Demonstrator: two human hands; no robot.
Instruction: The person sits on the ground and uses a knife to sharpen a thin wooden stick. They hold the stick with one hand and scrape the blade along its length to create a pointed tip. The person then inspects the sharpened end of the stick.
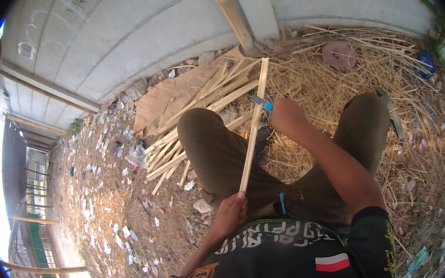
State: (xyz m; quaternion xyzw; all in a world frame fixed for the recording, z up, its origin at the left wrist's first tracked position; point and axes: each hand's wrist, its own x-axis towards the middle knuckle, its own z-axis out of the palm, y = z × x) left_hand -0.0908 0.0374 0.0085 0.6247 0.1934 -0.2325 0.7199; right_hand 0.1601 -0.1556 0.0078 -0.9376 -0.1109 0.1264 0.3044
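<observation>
A long pale strip, apparently split bamboo (256,121), stands lengthwise in front of me between my knees. Its near end is gripped in my left hand (233,212), fingers closed round it close to my belly. My right hand (286,117) is closed on the blue handle of a cutter knife (262,103). The knife's blade lies across the strip in its upper part. To the left of the strip, a pile of similar strips (221,96) rests on a brown board (156,99), partly hidden behind my left knee.
A grey panel wall (136,27) with a bamboo post (227,12) rises ahead. Thin shavings (291,157) cover the ground by my legs. A curved-headed tool (393,113) lies beyond my right knee. A round reddish piece (339,56) sits near the wall; litter (125,237) is scattered left.
</observation>
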